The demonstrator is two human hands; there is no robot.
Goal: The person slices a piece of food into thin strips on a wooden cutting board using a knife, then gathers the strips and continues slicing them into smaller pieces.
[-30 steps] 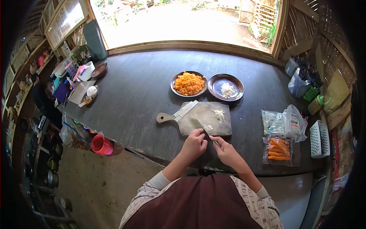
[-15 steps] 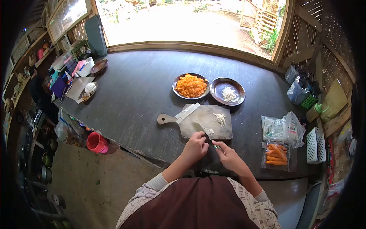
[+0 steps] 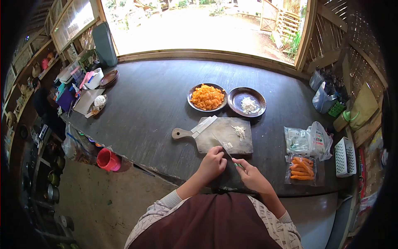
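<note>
Head view showed both hands at the cutting board's (image 3: 226,141) near edge, lower centre: the left hand (image 3: 212,163) pinched a small pale piece to steady it, while the right hand (image 3: 252,176) closed on a knife (image 3: 230,154) angled toward it.

Head-worn camera, looking steeply down (fisheye), near the table (image 3: 141,108)

I saw the dark table (image 3: 149,103) carrying a cutting board (image 3: 222,137) just beyond the hands, two plates (image 3: 207,98) farther out, bagged carrots (image 3: 302,169) to their right.
</note>
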